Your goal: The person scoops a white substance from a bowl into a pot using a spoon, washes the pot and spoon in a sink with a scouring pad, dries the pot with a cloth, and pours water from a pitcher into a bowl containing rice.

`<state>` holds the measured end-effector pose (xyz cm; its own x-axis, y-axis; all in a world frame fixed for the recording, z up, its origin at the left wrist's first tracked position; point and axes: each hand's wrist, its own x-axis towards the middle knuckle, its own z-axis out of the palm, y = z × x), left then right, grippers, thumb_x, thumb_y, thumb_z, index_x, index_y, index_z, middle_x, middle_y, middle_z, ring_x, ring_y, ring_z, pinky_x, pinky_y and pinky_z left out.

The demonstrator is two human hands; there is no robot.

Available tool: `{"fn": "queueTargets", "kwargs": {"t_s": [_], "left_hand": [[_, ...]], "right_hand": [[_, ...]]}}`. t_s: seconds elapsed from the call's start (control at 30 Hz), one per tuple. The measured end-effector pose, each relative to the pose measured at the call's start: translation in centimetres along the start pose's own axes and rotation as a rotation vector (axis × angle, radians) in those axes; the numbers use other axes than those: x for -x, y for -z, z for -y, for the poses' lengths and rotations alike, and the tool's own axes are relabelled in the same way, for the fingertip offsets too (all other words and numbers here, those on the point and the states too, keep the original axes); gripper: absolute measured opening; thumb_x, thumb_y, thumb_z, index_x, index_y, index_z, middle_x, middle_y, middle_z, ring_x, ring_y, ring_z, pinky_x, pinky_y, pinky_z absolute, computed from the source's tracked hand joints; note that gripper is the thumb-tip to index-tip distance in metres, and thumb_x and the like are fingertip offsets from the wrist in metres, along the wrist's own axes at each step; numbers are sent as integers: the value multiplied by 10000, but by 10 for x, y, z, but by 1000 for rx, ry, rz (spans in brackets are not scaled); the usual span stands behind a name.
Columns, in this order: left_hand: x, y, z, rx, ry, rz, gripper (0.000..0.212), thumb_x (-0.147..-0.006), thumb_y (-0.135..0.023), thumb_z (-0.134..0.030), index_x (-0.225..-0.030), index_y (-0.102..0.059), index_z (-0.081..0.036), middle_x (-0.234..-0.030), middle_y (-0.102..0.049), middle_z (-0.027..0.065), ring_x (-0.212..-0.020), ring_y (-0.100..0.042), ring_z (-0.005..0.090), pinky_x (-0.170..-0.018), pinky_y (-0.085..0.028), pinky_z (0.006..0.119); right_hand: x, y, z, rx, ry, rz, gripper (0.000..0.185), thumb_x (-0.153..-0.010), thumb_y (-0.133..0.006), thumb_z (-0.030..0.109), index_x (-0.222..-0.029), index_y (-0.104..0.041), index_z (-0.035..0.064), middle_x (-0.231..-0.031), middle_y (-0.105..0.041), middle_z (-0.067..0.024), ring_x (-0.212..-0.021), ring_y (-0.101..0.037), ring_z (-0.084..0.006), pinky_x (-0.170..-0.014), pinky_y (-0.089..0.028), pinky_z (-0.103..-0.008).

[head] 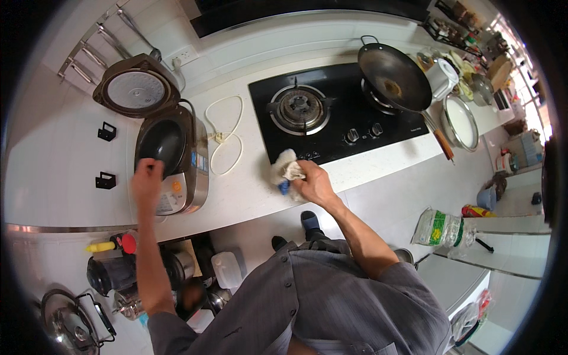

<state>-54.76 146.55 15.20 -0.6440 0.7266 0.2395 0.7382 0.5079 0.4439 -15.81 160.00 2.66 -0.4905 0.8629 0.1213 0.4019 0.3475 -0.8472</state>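
My left hand (148,179) is at the front rim of the dark inner pot (163,141) in a rice cooker (198,177), its fingers curled; whether they grip the rim cannot be told. The cooker's lid (136,90) stands raised, its metal inner plate showing. In my right hand (316,182) is a bunched whitish cloth (284,168) with a blue patch, at the front left corner of the black gas hob (337,115). A looped white power cord (241,113) lies on the counter between cooker and hob.
A wok (392,80) with a wooden handle sits on the right burner. Beside it are a white jug (442,79) and a steel bowl of white contents (460,123). Utensils hang on a wall rail (91,33). Pots and containers stand below the counter at left; a packaged bag (443,228) is at right.
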Motion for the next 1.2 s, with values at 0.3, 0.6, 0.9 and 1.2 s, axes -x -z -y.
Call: {"fn": "queueTargets", "kwargs": {"t_s": [0.3, 0.6, 0.9, 1.2], "left_hand": [[118, -115, -61, 99, -269, 606, 855, -731, -801, -265, -1440, -375, -46, -1427, -410, 242, -1299, -429, 388, -1051, -395, 425], [154, -179, -88, -41, -328, 560, 896, -716, -815, -333, -1439, -364, -55, -1482, -265, 288, -1348, -234, 533, -1090, -305, 565], [129, -165, -120, -349, -354, 639, 664, -747, -754, -313, -1325, -533, -74, -1446, -395, 195, -1336, -325, 450, -1022, -365, 585], [137, -175, -195, 105, -714, 689, 496, -809, -718, -194, -1236, -583, 18, -1256, -579, 219, -1184, -518, 375, -1020, -408, 423]], "right_hand": [[-9, -62, 37, 236, 247, 138, 586, -797, -738, 320, -1254, -548, 8, -1230, -526, -214, -1043, -586, -381, -870, -516, -423], [51, 0, -21, 36, 178, 2, 276, -828, -671, 153, -1060, -603, 19, -1054, -569, -186, -864, -621, -387, -762, -530, -448], [142, 70, -100, 184, -187, -146, 266, -871, -643, 173, -1094, -617, 31, -1008, -620, -174, -806, -656, -352, -730, -544, -421], [229, 100, -121, 333, -593, -108, 244, -924, -551, 216, -1050, -644, 29, -861, -700, -162, -792, -671, -340, -745, -547, -418]]}}
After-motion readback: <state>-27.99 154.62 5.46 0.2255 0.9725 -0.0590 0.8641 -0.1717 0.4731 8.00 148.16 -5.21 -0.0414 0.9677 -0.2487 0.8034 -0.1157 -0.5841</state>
